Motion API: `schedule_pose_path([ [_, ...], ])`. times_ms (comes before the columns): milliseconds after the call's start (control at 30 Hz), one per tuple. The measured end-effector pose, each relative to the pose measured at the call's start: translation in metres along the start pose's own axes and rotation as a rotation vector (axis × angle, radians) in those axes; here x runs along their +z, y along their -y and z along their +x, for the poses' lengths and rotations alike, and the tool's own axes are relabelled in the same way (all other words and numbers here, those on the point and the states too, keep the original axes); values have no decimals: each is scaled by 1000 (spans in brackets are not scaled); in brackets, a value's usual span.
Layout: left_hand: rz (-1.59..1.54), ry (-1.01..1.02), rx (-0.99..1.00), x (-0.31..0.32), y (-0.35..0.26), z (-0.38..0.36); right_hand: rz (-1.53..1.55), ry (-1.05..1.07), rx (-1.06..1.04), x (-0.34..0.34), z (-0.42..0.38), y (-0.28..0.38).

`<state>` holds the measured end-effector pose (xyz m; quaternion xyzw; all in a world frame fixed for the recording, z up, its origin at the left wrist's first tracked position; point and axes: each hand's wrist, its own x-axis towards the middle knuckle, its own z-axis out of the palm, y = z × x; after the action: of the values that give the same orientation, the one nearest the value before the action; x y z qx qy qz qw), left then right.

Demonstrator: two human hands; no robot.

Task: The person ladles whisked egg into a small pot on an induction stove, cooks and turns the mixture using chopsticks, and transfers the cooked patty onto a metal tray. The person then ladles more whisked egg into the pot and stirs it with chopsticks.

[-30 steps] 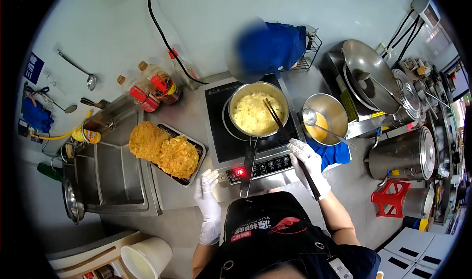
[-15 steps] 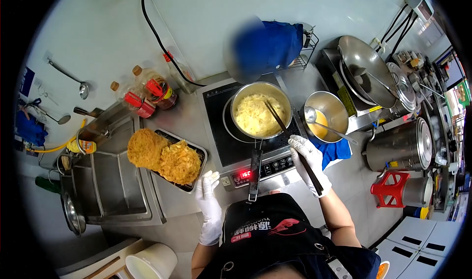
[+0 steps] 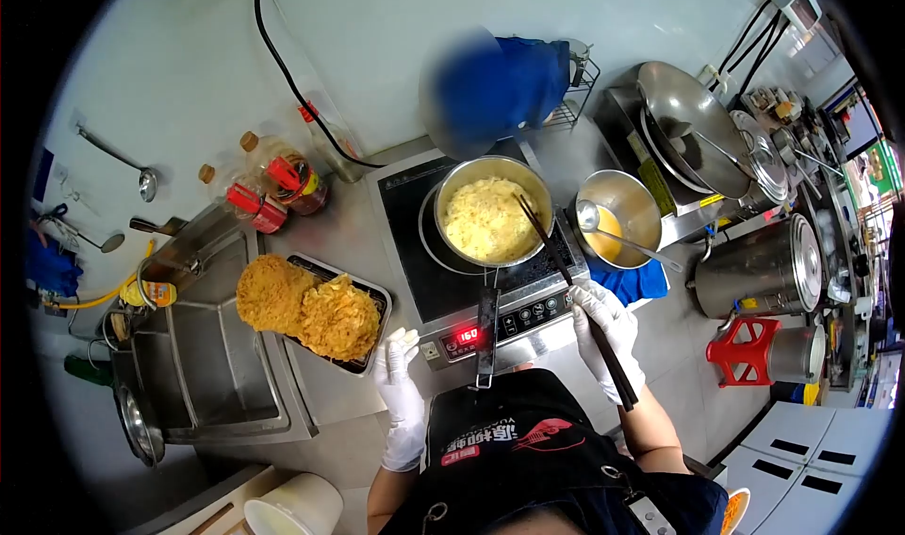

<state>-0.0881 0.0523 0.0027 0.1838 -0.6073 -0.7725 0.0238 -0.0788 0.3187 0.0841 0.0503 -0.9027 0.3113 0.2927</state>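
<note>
My right hand [image 3: 605, 335], in a white glove, is closed around a pair of dark chopsticks [image 3: 549, 241]. Their tips reach the right side of a pot [image 3: 538, 181] and touch or nearly touch the pale yellow fried mass [image 3: 488, 219] bubbling inside. The pot sits on an induction cooker [image 3: 401, 216], its long handle [image 3: 487, 332] pointing at my apron. Also gloved, my left hand [image 3: 400, 375] is held loosely with fingers slightly bent and nothing visible in it. It hovers near the corner of a tray [image 3: 385, 320] bearing two golden fried pieces [image 3: 306, 306].
Right of the pot, a steel bowl [image 3: 633, 196] holds yellow liquid and a ladle [image 3: 622, 238], over a blue cloth [image 3: 633, 280]. A wok [image 3: 693, 111] stands at the back right. Bottles [image 3: 287, 172] and a sink [image 3: 222, 356] are on the left.
My right hand has drawn slightly back toward me, with the chopstick tips now nearer the pot's right wall. The left hand stays about where it was. The camera view has shifted slightly.
</note>
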Motion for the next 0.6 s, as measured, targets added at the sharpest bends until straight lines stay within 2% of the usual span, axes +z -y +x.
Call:
schedule_pose_path([
  [267, -13, -4, -2, 5, 1, 1, -9, 3, 33, 12, 14, -4],
  [433, -21, -13, 10, 4, 3, 2, -28, 3, 45, -6, 19, 4],
  [600, -22, -7, 25, 6, 6, 1, 74, -15, 45, -8, 22, -5],
])
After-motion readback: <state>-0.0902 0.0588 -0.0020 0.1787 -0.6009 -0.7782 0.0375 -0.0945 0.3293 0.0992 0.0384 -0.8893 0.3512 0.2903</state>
